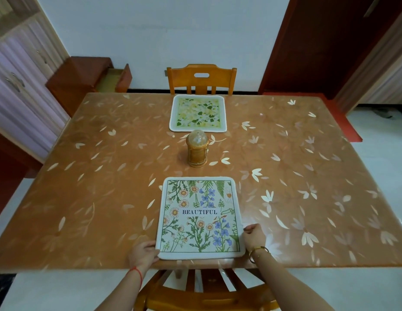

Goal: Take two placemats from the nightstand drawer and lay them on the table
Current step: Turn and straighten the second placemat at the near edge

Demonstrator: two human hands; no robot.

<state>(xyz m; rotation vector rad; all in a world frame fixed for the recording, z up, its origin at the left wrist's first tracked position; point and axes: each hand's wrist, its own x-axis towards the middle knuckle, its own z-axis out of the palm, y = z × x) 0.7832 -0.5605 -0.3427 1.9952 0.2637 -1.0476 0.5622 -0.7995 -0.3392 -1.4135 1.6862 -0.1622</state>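
Observation:
A floral placemat (198, 217) printed "BEAUTIFUL" lies flat on the brown table (94, 187), close to its near edge. My left hand (142, 254) holds the mat's near left corner with curled fingers. My right hand (253, 236) pinches its right edge near the lower corner. A second placemat (197, 113) with yellow and green flowers lies flat at the far edge of the table. The red-brown nightstand (81, 79) stands at the back left, its drawer (115, 80) pulled open.
An amber lamp-like jar (197, 148) stands mid-table between the two mats. One wooden chair (201, 79) is at the far side, another chair (202, 290) right below me. A cabinet (20, 81) lines the left wall; a red door (319, 41) is at the back right.

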